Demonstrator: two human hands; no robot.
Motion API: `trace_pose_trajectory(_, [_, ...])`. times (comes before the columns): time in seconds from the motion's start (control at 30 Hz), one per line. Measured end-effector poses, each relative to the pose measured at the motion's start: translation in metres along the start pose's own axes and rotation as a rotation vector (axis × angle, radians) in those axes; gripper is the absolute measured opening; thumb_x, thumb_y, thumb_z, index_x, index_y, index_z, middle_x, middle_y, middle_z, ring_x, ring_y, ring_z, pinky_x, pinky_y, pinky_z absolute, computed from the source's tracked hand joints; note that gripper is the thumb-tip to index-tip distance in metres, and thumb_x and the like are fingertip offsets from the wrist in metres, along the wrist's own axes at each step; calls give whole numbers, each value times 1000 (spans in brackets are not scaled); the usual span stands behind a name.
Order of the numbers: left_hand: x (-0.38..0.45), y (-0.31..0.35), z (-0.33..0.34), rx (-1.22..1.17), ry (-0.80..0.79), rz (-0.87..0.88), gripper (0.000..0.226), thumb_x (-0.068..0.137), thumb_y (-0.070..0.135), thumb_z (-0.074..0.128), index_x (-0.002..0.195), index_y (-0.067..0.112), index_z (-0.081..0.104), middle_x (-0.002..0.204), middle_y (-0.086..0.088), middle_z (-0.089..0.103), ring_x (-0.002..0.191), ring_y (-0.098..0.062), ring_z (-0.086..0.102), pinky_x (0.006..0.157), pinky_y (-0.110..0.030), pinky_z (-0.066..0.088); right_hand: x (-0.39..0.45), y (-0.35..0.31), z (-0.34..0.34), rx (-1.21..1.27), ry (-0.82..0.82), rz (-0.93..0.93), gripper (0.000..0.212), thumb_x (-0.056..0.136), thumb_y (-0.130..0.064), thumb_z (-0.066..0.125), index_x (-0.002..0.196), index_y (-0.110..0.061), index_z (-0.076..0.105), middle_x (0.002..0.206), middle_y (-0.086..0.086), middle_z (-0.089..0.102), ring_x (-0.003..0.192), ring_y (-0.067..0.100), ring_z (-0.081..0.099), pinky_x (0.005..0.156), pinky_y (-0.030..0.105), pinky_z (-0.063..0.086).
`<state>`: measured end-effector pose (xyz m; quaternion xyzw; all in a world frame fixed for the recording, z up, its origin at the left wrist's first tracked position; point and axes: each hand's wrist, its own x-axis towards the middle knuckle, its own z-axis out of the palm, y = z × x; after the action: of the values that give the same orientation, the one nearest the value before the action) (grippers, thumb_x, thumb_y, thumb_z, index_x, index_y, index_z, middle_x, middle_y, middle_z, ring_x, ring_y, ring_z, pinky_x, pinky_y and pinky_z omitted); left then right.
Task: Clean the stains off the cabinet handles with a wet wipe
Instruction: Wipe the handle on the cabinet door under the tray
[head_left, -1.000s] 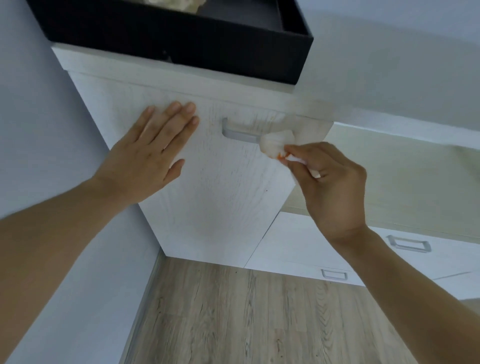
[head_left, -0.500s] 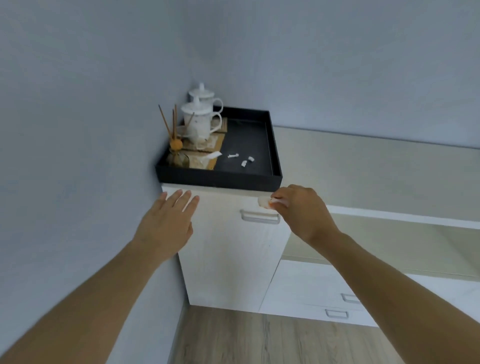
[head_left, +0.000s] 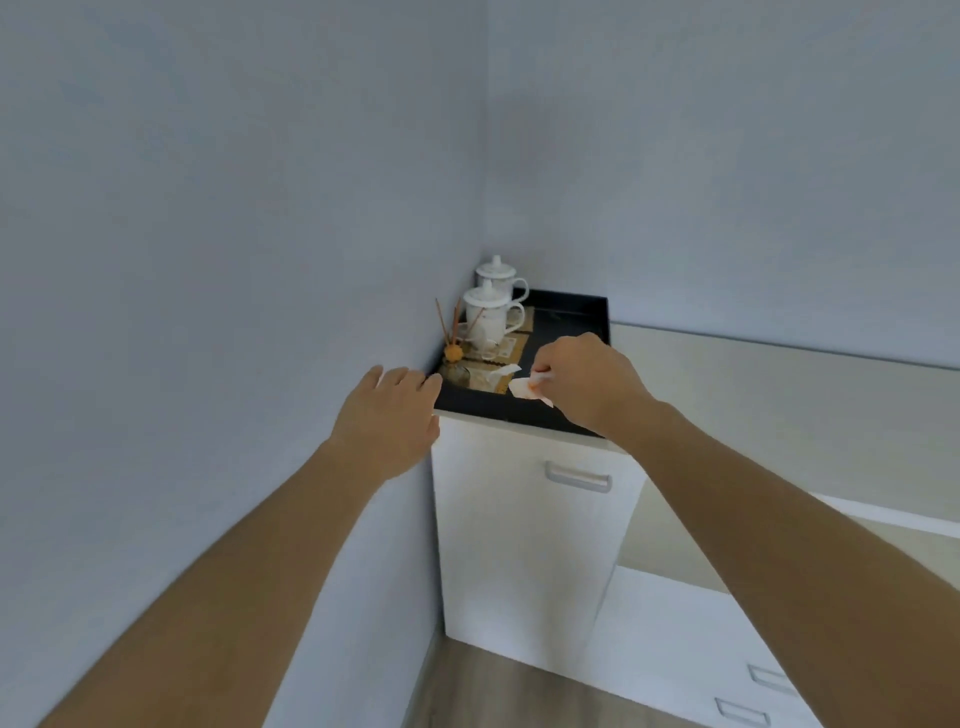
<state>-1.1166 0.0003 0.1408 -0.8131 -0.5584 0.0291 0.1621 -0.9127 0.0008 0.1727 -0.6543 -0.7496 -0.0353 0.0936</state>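
Right hand (head_left: 582, 382) pinches the wipe (head_left: 525, 388) over the tray (head_left: 571, 317) — handle (head_left: 577, 477) lies level, straight below; left hand (head_left: 387, 415) spread.

Cabinet door (head_left: 519, 545): white wood-grain laminate, matt, v. faint grain. Handle (head_left: 577, 477) at door's top right: brushed metal look, satin grey. Tray (head_left: 569, 317) on cabinet's top left corner: black, matt walls, base w/ slight sheen. Two lidded cups (head_left: 488, 312) at tray's back left corner: glossy white ceramic. Mats (head_left: 506, 348) under them: woven, straw-like, rough. Wet wipe (head_left: 527, 389) pinched in right hand (head_left: 582, 382): thin soft cloth-paper, crumpled, orange-ish tint. Countertop (head_left: 753, 395): smooth beige, matt. Floor (head_left: 498, 691): wood-look planks, low sheen. Walls (head_left: 208, 260): flat matt paint.
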Motion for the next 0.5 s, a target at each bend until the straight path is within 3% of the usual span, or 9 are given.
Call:
trace_pose_trajectory(0.1, [-28, -9, -13, 17, -16, -130, 52, 104, 34, 28, 151, 15, 17, 152, -2, 30, 141, -19, 24, 117, -36, 12, 3, -9, -11, 67, -7, -64, 26, 89, -7, 54, 65, -17, 52, 72, 2, 53, 71, 24, 57, 52, 25, 37])
trace_pose_trajectory(0.17, [-51, -7, -21, 24, -26, -237, 51, 104, 34, 28, 150, 15, 18, 153, -2, 29, 142, -19, 22, 118, -36, 12, 1, -17, -13, 82, -4, -160, 25, 89, -9, 53, 65, -16, 52, 74, 3, 51, 73, 25, 54, 56, 27, 38])
trace_pose_trajectory(0.23, [-83, 0, -29, 42, -51, -346, 51, 104, 34, 29, 149, 15, 20, 152, -1, 30, 141, -19, 23, 118, -35, 12, -9, -28, -10, 68, -1, -304, 31, 90, -11, 55, 61, -20, 49, 74, 0, 48, 77, 24, 53, 51, 25, 33])
trace_pose_trajectory(0.37, [-164, 25, -46, 97, -101, -540, 51, 103, 35, 29, 149, 15, 19, 152, -1, 30, 142, -18, 23, 117, -35, 11, -47, -67, -5, 83, -98, -568, 15, 88, -5, 54, 89, -13, 66, 87, 2, 63, 83, 25, 59, 55, 24, 37])
trace_pose_trajectory(0.5, [-279, 47, -78, 145, -162, -699, 51, 103, 35, 29, 150, 16, 20, 153, 0, 28, 142, -17, 21, 117, -33, 8, -118, -137, -25, 199, -202, -808, 12, 90, -13, 56, 93, -12, 68, 94, 8, 64, 86, 30, 63, 61, 27, 40])
